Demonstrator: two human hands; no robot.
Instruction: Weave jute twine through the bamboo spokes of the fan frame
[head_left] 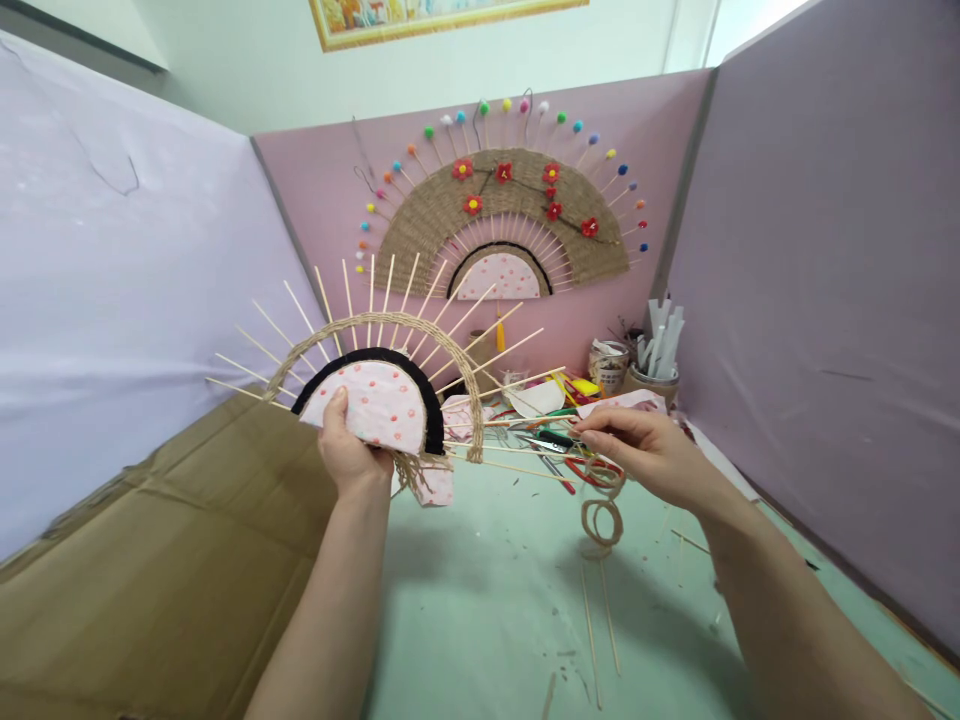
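Holding fan (pixel 375 403), left grip (pixel 351 440); white strips (pixel 663 338) in tub (pixel 653 385).

Room between the forearms (pixel 322 610) over the tabletop (pixel 480 620); scissors (pixel 553 440) and jars (pixel 609 370) crowd behind

The tabletop (pixel 465 620) is pale green. Brown cardboard (pixel 195 560) lies along its left side. Toward the far right stand a jar (pixel 607 370) and a container of white strips (pixel 660 345). Nearer lie pink patterned cloth (pixel 626 402), a white rounded piece (pixel 537 399) and scissors (pixel 551 444). Thin sticks (pixel 590 630) and small scraps (pixel 559 655) lie near right of centre.
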